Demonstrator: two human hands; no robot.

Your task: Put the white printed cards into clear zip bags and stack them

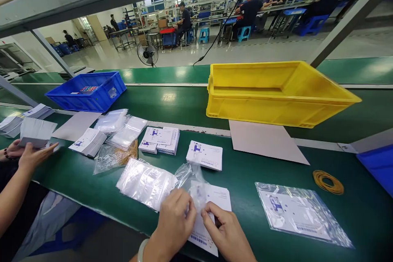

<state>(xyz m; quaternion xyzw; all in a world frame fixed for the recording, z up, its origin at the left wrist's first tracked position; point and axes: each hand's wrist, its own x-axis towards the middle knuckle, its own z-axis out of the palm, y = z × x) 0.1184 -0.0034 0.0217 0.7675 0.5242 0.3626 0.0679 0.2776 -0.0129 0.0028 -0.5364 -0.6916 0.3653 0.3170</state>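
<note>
Green matting covers a long factory workbench (92, 180), with rows of other workers seated far behind. At the near edge, the person's left hand (176, 223) and right hand (225, 233) meet over a clear plastic bag (193, 182) and a white printed leaflet (211, 213). Both hands pinch the bag's mouth with fingers closed narrowly on the film, and the leaflet lies flat beneath, partly under the bag.

Just left of the leaflet lies a pile of empty bags (145, 182). Beyond it, away from the person, sit a leaflet stack (205, 154) and more stacks (159, 139). Well to the right of the leaflet rests a finished bagged leaflet (299, 213), with rubber bands (328, 181) just behind it. Farther back stand a yellow bin (276, 98) and a blue bin (87, 92). Far to the left, a co-worker's hand (33, 155) holds a bundle of cards (36, 132).

The thin film looks slippery and clingy, so the mouth could close or slip from the pinch, and a leaflet corner could catch on the edge and crease or tear the bag. The leaflet overhangs the bench edge and could slide off.
</note>
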